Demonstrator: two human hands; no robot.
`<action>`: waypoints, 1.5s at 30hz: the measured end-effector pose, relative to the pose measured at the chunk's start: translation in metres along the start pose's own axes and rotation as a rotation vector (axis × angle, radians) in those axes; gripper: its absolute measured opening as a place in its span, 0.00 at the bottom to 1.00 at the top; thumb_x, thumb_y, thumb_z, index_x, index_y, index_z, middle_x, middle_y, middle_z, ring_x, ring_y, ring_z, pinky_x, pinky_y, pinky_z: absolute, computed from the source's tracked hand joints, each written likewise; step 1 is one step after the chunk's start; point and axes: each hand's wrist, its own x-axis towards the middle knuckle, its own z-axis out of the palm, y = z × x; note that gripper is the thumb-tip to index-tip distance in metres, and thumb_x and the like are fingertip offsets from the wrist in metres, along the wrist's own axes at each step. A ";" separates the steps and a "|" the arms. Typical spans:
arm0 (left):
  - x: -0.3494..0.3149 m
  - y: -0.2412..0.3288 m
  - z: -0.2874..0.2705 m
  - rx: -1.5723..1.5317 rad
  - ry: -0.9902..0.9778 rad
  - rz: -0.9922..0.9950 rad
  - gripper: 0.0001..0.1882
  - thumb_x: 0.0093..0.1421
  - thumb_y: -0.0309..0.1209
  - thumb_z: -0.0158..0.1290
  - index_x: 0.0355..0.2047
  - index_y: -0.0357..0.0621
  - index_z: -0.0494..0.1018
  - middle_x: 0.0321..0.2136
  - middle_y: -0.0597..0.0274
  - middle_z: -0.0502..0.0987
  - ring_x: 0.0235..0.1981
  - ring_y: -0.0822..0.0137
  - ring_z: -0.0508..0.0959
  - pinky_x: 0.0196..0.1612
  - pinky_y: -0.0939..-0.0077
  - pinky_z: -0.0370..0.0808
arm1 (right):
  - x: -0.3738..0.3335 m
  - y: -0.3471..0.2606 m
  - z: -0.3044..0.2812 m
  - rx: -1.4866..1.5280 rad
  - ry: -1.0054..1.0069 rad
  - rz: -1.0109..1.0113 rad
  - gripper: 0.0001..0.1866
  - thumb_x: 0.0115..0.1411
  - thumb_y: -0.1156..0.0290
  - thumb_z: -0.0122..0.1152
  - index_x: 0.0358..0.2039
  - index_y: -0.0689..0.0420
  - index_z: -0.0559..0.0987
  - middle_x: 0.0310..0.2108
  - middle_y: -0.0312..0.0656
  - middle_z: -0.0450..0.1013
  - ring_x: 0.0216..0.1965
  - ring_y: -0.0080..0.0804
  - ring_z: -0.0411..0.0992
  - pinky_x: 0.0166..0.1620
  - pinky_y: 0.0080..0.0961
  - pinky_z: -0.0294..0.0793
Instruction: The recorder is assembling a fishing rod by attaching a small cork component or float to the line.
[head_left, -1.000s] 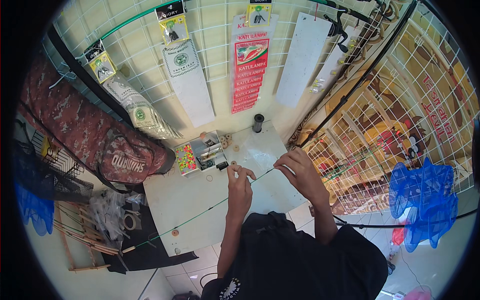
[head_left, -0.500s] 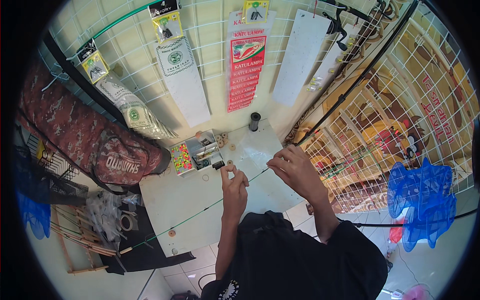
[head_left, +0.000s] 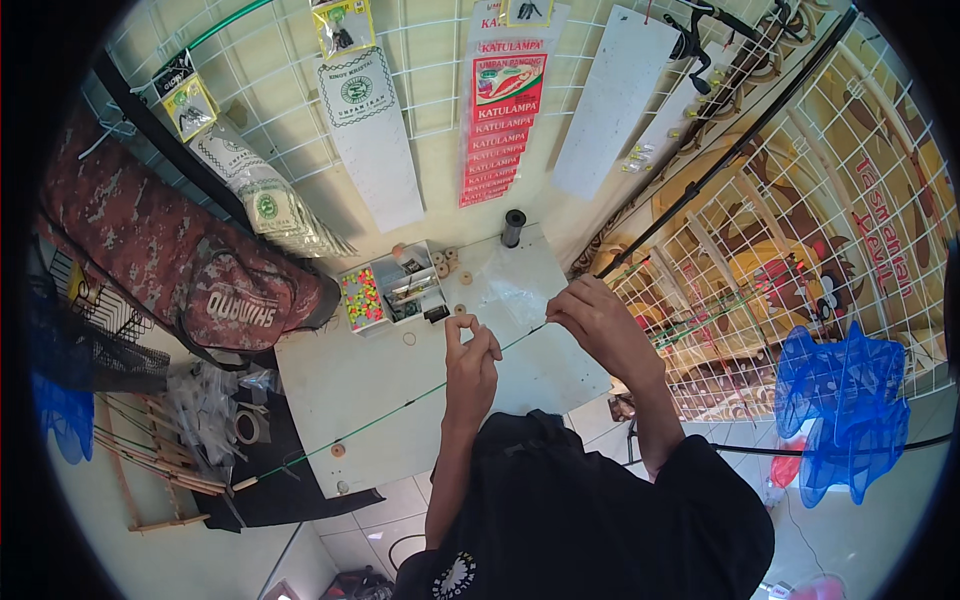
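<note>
A thin green fishing rod [head_left: 375, 418] slants across the white table, its pale butt end at the lower left and its slim end rising to the right. My left hand [head_left: 470, 365] is closed with bent fingers around the rod's middle; the part inside the hand is hidden. Farther up, my right hand [head_left: 600, 322] pinches at the rod with thumb and fingertips pressed together. Whatever fine thing may be between those fingertips is too small to make out. Just beyond my left fingers lies a small black object [head_left: 436, 314].
A divided box [head_left: 418, 306] with bright beads and small parts stands on the table [head_left: 385, 375], near wooden rings [head_left: 442, 268], a black spool [head_left: 513, 229] and a clear plastic bag [head_left: 512, 290]. A camouflage rod bag [head_left: 190, 250] leans left; wire racks [head_left: 800, 240] and blue nets [head_left: 845, 400] hang right.
My right hand has shifted a little up and right along the rod, widening the gap to my left hand. My left hand keeps its grip. The whole view has tilted slightly.
</note>
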 end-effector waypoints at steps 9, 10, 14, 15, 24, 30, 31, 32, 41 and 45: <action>-0.003 0.002 -0.003 -0.012 -0.068 -0.029 0.08 0.55 0.09 0.43 0.29 0.33 0.70 0.36 0.56 0.61 0.22 0.65 0.75 0.27 0.68 0.70 | 0.008 -0.006 -0.003 -0.087 -0.115 -0.021 0.07 0.57 0.70 0.60 0.33 0.59 0.76 0.34 0.38 0.70 0.41 0.35 0.67 0.47 0.33 0.67; -0.003 0.002 -0.003 -0.008 -0.072 -0.009 0.10 0.56 0.10 0.43 0.31 0.34 0.72 0.36 0.56 0.61 0.22 0.64 0.75 0.26 0.68 0.70 | 0.007 -0.005 -0.001 -0.086 -0.118 -0.022 0.07 0.57 0.70 0.60 0.33 0.59 0.76 0.34 0.38 0.70 0.41 0.35 0.67 0.47 0.33 0.67; 0.003 0.013 -0.004 0.020 -0.047 -0.004 0.13 0.58 0.11 0.44 0.36 0.36 0.75 0.36 0.56 0.61 0.22 0.64 0.75 0.26 0.67 0.69 | 0.005 -0.004 0.004 -0.063 -0.155 -0.012 0.07 0.56 0.68 0.62 0.32 0.57 0.77 0.33 0.39 0.71 0.41 0.37 0.67 0.48 0.34 0.68; 0.004 0.016 -0.004 0.016 -0.039 -0.003 0.14 0.59 0.11 0.45 0.38 0.38 0.76 0.36 0.57 0.61 0.22 0.64 0.75 0.26 0.67 0.69 | 0.005 -0.004 0.005 -0.057 -0.153 -0.017 0.07 0.56 0.68 0.62 0.33 0.57 0.78 0.33 0.39 0.71 0.41 0.37 0.67 0.48 0.34 0.68; -0.002 0.002 0.002 0.060 -0.117 0.032 0.22 0.53 0.11 0.48 0.43 0.49 0.78 0.34 0.59 0.62 0.19 0.68 0.67 0.24 0.67 0.68 | 0.002 -0.001 0.009 -0.037 -0.109 -0.005 0.06 0.56 0.70 0.62 0.32 0.57 0.78 0.34 0.39 0.71 0.42 0.38 0.68 0.48 0.33 0.68; -0.003 0.003 0.000 0.074 -0.109 0.037 0.25 0.50 0.10 0.48 0.42 0.51 0.79 0.34 0.60 0.61 0.18 0.69 0.65 0.23 0.67 0.67 | 0.000 0.001 0.010 -0.027 -0.052 -0.059 0.05 0.54 0.71 0.64 0.32 0.53 0.80 0.33 0.35 0.71 0.42 0.36 0.67 0.48 0.34 0.66; -0.003 0.005 0.000 0.083 -0.118 0.035 0.25 0.50 0.10 0.48 0.42 0.51 0.79 0.33 0.60 0.62 0.18 0.69 0.65 0.23 0.67 0.67 | 0.000 0.000 0.009 -0.028 -0.053 -0.060 0.05 0.54 0.71 0.64 0.32 0.53 0.80 0.33 0.35 0.71 0.42 0.36 0.67 0.48 0.34 0.66; -0.003 0.006 0.000 0.092 -0.125 0.033 0.25 0.50 0.10 0.49 0.42 0.51 0.79 0.33 0.60 0.62 0.18 0.69 0.65 0.23 0.67 0.68 | 0.000 0.000 0.008 -0.023 -0.047 -0.047 0.05 0.54 0.72 0.65 0.32 0.53 0.80 0.33 0.34 0.71 0.42 0.35 0.66 0.47 0.34 0.66; -0.004 0.014 -0.002 0.160 -0.100 0.048 0.18 0.58 0.16 0.51 0.44 0.51 0.80 0.32 0.61 0.62 0.19 0.69 0.67 0.23 0.70 0.70 | 0.002 0.001 0.013 -0.043 -0.001 0.018 0.04 0.54 0.69 0.66 0.31 0.51 0.82 0.34 0.33 0.72 0.41 0.35 0.65 0.45 0.33 0.63; -0.004 0.013 -0.003 0.175 -0.103 0.044 0.18 0.58 0.16 0.51 0.44 0.51 0.80 0.32 0.61 0.62 0.19 0.70 0.67 0.23 0.70 0.70 | 0.003 -0.001 0.014 -0.042 0.005 0.012 0.03 0.54 0.69 0.66 0.31 0.50 0.82 0.36 0.32 0.72 0.41 0.35 0.64 0.45 0.33 0.61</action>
